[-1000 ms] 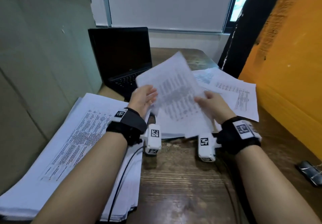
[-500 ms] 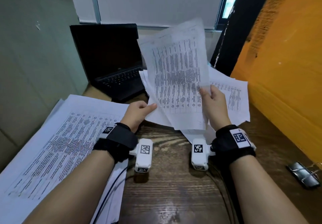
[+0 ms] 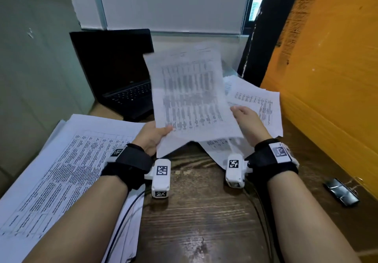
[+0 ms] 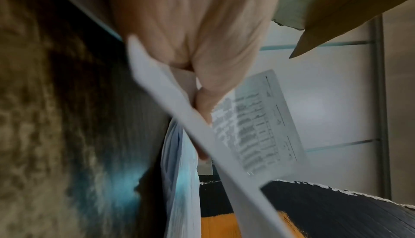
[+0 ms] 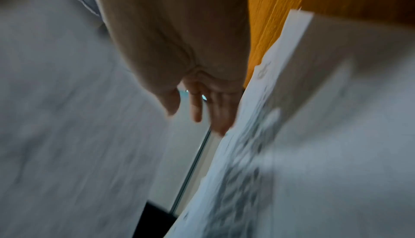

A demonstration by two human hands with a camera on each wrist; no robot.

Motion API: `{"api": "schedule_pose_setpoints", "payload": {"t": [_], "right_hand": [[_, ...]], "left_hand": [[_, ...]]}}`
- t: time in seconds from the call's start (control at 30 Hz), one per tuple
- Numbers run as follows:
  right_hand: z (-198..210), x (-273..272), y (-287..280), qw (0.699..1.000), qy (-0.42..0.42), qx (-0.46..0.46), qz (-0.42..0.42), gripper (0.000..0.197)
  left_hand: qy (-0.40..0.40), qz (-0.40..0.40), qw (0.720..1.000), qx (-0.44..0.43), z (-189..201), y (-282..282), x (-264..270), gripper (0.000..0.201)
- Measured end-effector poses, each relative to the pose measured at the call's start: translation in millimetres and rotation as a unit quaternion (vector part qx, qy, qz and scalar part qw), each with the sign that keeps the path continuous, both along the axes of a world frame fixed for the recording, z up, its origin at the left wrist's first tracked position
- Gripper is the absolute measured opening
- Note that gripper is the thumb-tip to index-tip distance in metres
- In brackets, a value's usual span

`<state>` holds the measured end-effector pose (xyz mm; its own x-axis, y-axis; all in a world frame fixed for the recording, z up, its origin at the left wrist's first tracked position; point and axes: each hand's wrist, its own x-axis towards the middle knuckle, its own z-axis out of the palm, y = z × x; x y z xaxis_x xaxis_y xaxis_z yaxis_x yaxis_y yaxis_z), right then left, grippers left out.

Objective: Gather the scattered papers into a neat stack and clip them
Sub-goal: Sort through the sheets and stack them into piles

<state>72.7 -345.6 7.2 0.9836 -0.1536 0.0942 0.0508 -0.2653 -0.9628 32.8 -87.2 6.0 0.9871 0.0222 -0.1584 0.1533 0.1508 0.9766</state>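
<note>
Since half a second ago the right hand [image 3: 248, 122] is no longer gripping the printed sheet [image 3: 190, 99]; its fingers [image 5: 221, 115] are hanging straight and relaxed, holding nothing, between the sheet and the loose papers [image 3: 256, 105] lying on the desk [image 3: 196, 211]. Now the left hand [image 3: 152, 138] alone is carrying the sheet, pinching its lower left corner between thumb and fingers and holding it tilted above the desk, in front of the open laptop [image 3: 120, 76]. Motion blur is smearing the print on the sheet, so the table on it is unreadable. In the left wrist view the sheet is cutting across the hand and hiding most of the fingers. In the right wrist view the paper on both sides is blurring into grey. A thick stack of printed pages [image 3: 61, 172] is lying at the left, cut off by the frame edge. A binder clip [image 3: 341, 191] is lying at the right, near an orange board [image 3: 331, 68].
</note>
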Motion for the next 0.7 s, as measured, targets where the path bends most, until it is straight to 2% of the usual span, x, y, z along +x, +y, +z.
{"api": "schedule_pose_setpoints", "payload": {"t": [0.03,0.13,0.2,0.23,0.3,0.37,0.43,0.47,0.53,0.63,0.7], "right_hand": [[-1.1,0.2,-9.0,0.999,0.025,-0.035,-0.029,0.044],[-5.9,-0.3,-45.8,0.978,0.09,-0.149,-0.112,0.085],[-8.7,0.4,-60.5,0.961,0.143,-0.215,-0.095,0.104],[-8.9,0.2,-63.8,0.95,0.161,-0.25,-0.091,0.1],[-9.1,-0.6,-64.6,0.942,0.165,-0.274,-0.1,0.072],[-11.8,0.5,-63.8,0.95,0.149,-0.261,-0.085,0.045],[-10.9,0.3,-61.5,0.961,0.113,-0.235,-0.088,0.03],[-9.8,1.3,-62.4,0.971,0.083,-0.199,-0.099,0.025],[-5.3,2.8,-67.5,0.98,0.009,-0.109,-0.167,0.028],[2.4,0.1,-76.3,0.947,-0.079,0.03,-0.309,0.023],[0.1,1.6,-77.8,0.931,-0.104,0.09,-0.337,0.019]], "left_hand": [[0.003,0.018,1.0,-0.006,-1.3,1.2,1.8,0.039],[0.005,0.03,0.999,-0.032,-3.0,4.1,1.6,0.041],[-0.002,0.003,0.999,-0.042,-1.7,3.4,-0.6,0.044],[-0.005,-0.009,0.999,-0.045,-0.9,3.1,-1.6,0.046],[-0.014,-0.005,0.998,-0.054,-0.7,4.2,-0.8,0.053],[-0.019,0.011,0.998,-0.066,-0.5,6.4,0.2,0.061],[-0.016,0.005,0.997,-0.07,-0.4,6.9,1.4,0.061],[-0.009,0.001,0.997,-0.073,-1.5,7.3,2.6,0.059],[0.01,0.014,0.996,-0.083,-3.5,8.3,3.7,0.058],[0.027,0.042,0.996,-0.068,-4.2,10.7,5.3,0.069],[0.034,0.037,0.997,-0.051,-5.9,10.2,7.6,0.079]]}}
